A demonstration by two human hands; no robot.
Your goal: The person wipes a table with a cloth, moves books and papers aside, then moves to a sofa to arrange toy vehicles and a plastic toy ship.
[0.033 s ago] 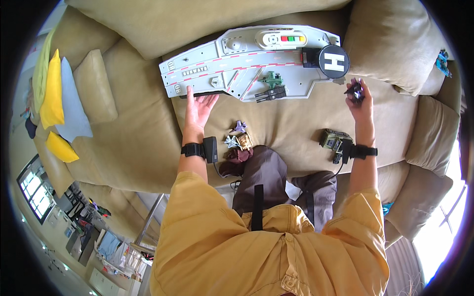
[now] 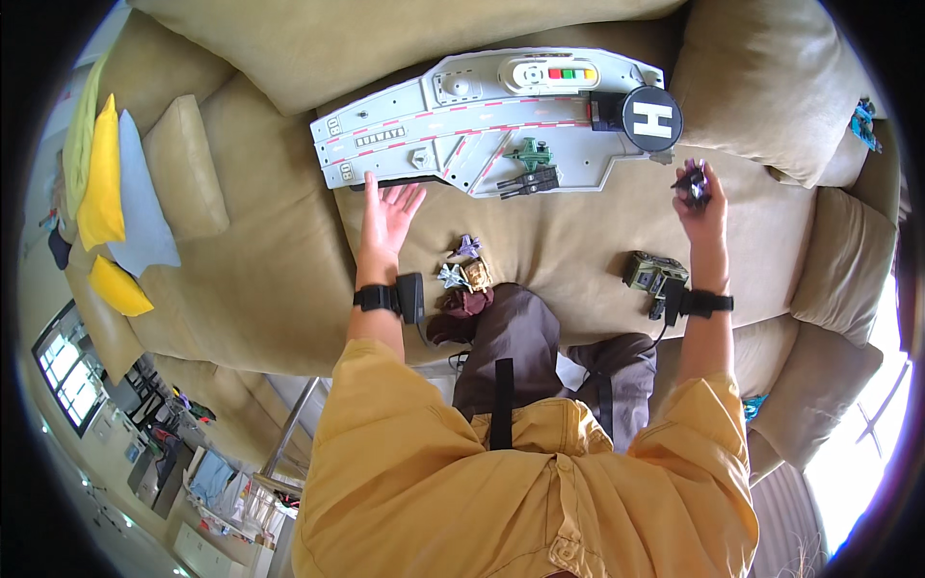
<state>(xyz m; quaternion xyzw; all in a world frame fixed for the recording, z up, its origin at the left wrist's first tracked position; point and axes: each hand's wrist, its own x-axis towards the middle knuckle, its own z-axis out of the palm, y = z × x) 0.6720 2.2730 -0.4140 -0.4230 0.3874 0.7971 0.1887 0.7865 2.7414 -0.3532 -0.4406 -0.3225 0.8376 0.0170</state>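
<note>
A grey toy aircraft carrier (image 2: 405, 149) with runway markings lies on the sofa, a round black helipad (image 2: 652, 120) at its right end. On its deck stand a green toy plane (image 2: 530, 153) and a black twin-barrelled toy gun (image 2: 528, 183). My left hand (image 2: 390, 220) is open, palm up, its fingertips at the carrier's near left edge. Off the carrier's right end, my right hand (image 2: 709, 220) grips a small black toy (image 2: 691, 186) with purple parts; its exact kind is unclear.
Near my knee lie a purple toy jet (image 2: 467, 247), a silver-blue toy jet (image 2: 450, 276), a gold toy (image 2: 477, 276) and a maroon piece (image 2: 467, 302). A green toy military vehicle (image 2: 655, 274) sits by my right forearm. Cushions (image 2: 771, 87) border the tan sofa (image 2: 578, 250).
My right hand has shifted very slightly down with the black toy, which appears turned a little. My left hand and the carrier look nearly the same.
</note>
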